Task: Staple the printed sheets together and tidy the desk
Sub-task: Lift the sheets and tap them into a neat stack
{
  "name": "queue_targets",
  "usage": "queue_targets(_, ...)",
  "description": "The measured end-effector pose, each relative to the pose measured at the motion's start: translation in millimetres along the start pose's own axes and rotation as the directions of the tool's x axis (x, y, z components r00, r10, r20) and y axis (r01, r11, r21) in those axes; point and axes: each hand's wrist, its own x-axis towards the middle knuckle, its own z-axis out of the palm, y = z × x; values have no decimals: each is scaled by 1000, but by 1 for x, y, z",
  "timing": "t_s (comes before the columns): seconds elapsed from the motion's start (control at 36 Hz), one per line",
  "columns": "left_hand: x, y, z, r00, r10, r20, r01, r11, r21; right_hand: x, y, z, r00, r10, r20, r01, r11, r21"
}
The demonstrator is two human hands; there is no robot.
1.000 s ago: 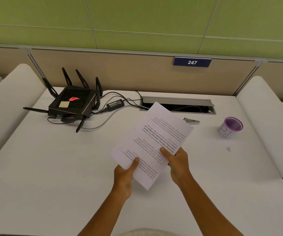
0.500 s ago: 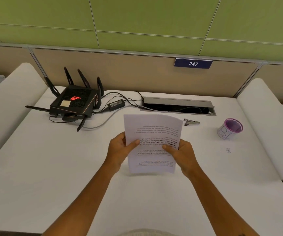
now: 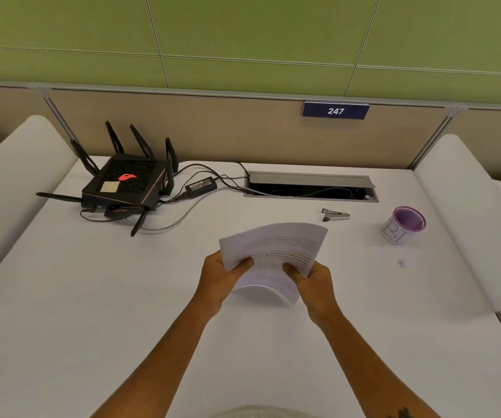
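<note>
Router (image 3: 125,184): at the far left of the white desk (image 3: 62,297) we see a black router with upright antennas, a red mark glowing on top and a pale sticker beside it.
Power adapter (image 3: 200,186): just right of the router, with dark cables running toward the cable tray.
Left hand (image 3: 217,279): we see it grasping the left edge of the printed sheets — thumb curled over the top face, fingers hidden underneath.
Printed sheets (image 3: 276,251): held above the desk near its middle, between our two hands, bowed upward so the near edge curls down.
Right hand (image 3: 315,283): gripping the right edge of the sheets, thumb pressed on the printed face.
Cable tray (image 3: 309,186): an open grey slot at the back of the desk.
Stapler (image 3: 336,215): small and silver, lying on the desk just in front of the tray — apart from the sheets.
Purple cup (image 3: 403,225): standing upright, right of the stapler.
Number plate (image 3: 335,111): on the partition, reading 247.
</note>
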Motion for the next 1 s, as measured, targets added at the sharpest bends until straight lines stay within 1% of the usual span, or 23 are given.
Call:
queue_targets(0.11, 3, 5, 3, 1000, -6, -19, 6, 1000, -2, 1, -6, 1, 999, -39, -3, 39, 999, 3)
queue_targets(0.33, -2, -10, 2, 998, -65, -11, 65, 998, 1, -2, 14, -2, 999, 24, 28, -23, 999, -37)
queue_targets(0.39, -1, -11, -1, 996, -83, -14, 83, 996, -15, -2, 13, -6, 997, 38, 62, -36, 999, -31)
queue_targets(0.47, 0, -10, -9, 993, -107, -46, 105, 993, -47, -1, 11, -16, 986, 62, 152, -58, 998, -32)
queue_targets(0.58, 3, -8, -20, 985, -125, -116, 104, 979, -174, -1, 11, -28, 970, 85, 227, -88, 996, 6)
queue_targets(0.67, -1, -3, -21, 981, -141, -129, 96, 948, -304, -3, 13, -29, 965, 96, 243, -120, 989, 85)
queue_targets(0.78, -7, -3, -14, 972, -194, -132, 116, 886, -448, -8, 16, -19, 969, 120, 217, -173, 954, 245)
queue_targets(0.86, -14, -7, -6, 969, -221, -106, 132, 836, -533, -13, 16, -7, 971, 136, 197, -195, 926, 323)
queue_targets(0.92, -19, -10, -2, 971, -227, -74, 144, 805, -576, -15, 16, -1, 973, 149, 174, -202, 918, 341)
queue_targets(1.0, -20, -20, -4, 972, -227, -66, 141, 782, -607, -13, 14, 1, 980, 164, 110, -190, 938, 289)
